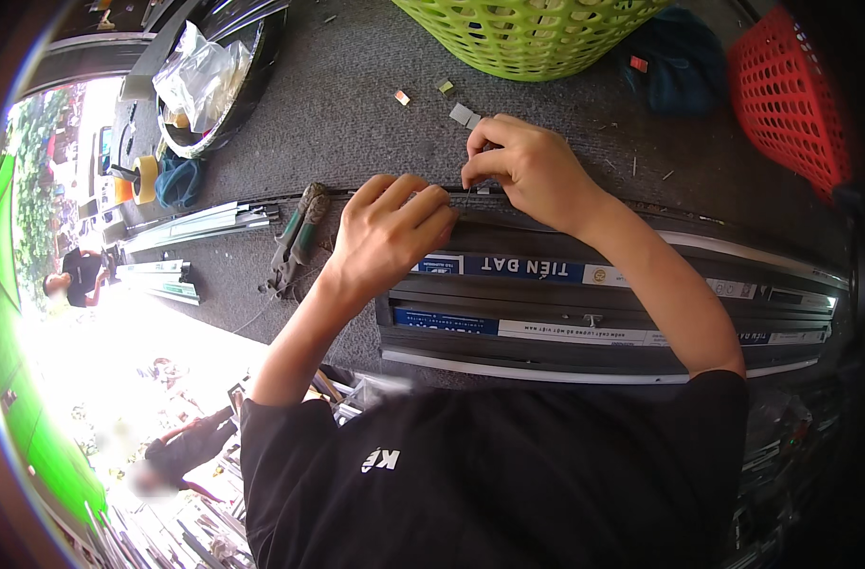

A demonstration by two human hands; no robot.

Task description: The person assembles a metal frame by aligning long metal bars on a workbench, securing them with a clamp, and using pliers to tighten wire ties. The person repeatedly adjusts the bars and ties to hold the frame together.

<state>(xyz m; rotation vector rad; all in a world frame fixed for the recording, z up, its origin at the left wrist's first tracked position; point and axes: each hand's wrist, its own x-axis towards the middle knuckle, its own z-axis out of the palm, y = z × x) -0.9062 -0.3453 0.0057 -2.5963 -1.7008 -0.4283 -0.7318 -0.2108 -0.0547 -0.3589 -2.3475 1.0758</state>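
Observation:
My left hand (391, 228) is closed, its fingers curled over a thin dark strip (339, 192) that runs sideways along the carpeted worktop. Just to its right, my right hand (538, 169) pinches at the same line, thumb and forefinger together; whatever small thing they hold is too hidden to name. Small grey flat pieces (464, 116) lie beside the right knuckles. Left of my left hand rests a pair of pliers (300, 232) with green-and-dark handles. Under my forearms, long dark metal profiles (546, 298) with blue-and-white film lie side by side.
A green perforated basket (537, 43) stands at the far side, a red one (791, 104) at far right, with dark blue cloth (677, 62) between them. Far left are a round tub (247, 95) with clear plastic, tape rolls (145, 178) and more profiles (205, 228). Two people are beyond, at left.

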